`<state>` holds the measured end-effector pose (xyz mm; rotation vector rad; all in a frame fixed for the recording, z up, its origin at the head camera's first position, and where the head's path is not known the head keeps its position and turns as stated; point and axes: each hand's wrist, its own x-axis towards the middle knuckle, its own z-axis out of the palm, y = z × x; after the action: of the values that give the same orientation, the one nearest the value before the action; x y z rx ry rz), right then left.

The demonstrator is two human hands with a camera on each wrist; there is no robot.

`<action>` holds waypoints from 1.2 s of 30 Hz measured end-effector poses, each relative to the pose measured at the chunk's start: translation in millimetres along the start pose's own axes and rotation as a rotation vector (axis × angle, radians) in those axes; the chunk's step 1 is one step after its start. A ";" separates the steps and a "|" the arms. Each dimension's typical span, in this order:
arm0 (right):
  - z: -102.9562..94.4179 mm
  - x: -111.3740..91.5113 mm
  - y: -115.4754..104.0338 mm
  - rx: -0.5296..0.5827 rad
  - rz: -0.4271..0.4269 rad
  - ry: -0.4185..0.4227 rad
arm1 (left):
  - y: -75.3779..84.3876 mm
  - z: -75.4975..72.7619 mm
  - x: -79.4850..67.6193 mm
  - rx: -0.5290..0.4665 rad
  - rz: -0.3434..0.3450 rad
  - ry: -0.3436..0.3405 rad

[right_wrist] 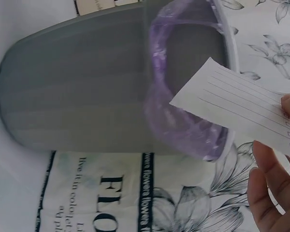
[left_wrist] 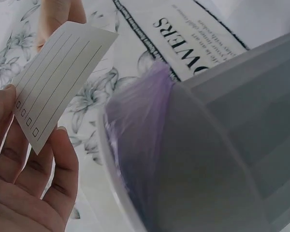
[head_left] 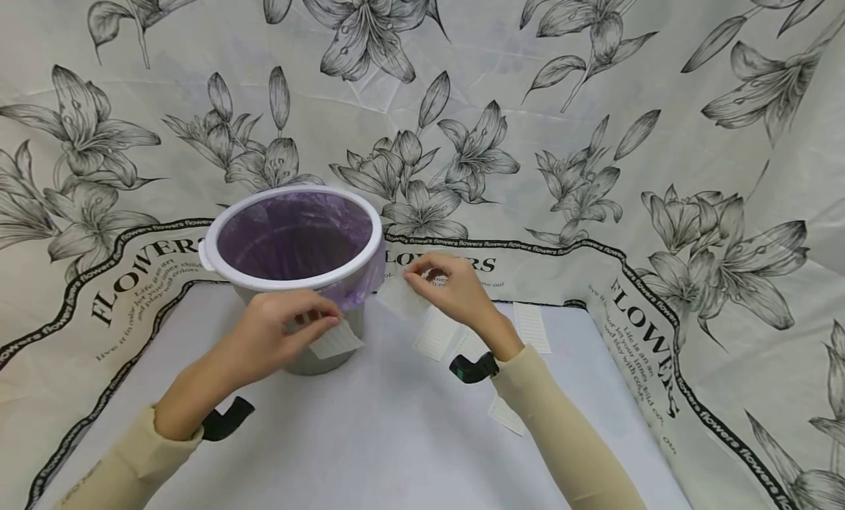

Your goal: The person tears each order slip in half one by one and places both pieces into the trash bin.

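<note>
The person wore long sleeves of a pale beige cloth. Behind the left hand (head_left: 273,334), the left sleeve (head_left: 132,459) ended in a loose, wide cuff, with faint darker lettering (head_left: 79,484) farther back from the hand. The right sleeve (head_left: 568,429) ended just behind the right hand (head_left: 455,286) and looked plain. Between each hand and its cuff sat a black wrist piece: the left one (head_left: 227,419) curved and jutted out beside the wrist, the right one (head_left: 472,368) was similarly bent, with a dark greenish patch.
</note>
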<state>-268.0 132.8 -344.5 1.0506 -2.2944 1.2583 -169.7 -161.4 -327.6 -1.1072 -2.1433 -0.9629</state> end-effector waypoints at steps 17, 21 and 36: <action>-4.3 70.2 -41.9 -0.005 -0.091 0.016 | 9.0 -56.1 39.0 0.134 0.071 0.065; -0.7 87.2 -45.5 -0.026 -0.112 0.000 | 7.8 -63.0 45.0 0.184 0.096 0.093; 25.5 123.7 -39.5 -0.019 -0.022 0.024 | -30.7 -81.5 41.9 0.331 -0.083 0.133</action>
<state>-321.3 42.8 -263.6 1.0459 -2.2661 1.2314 -206.5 -218.8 -259.1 -0.7780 -2.1537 -0.6636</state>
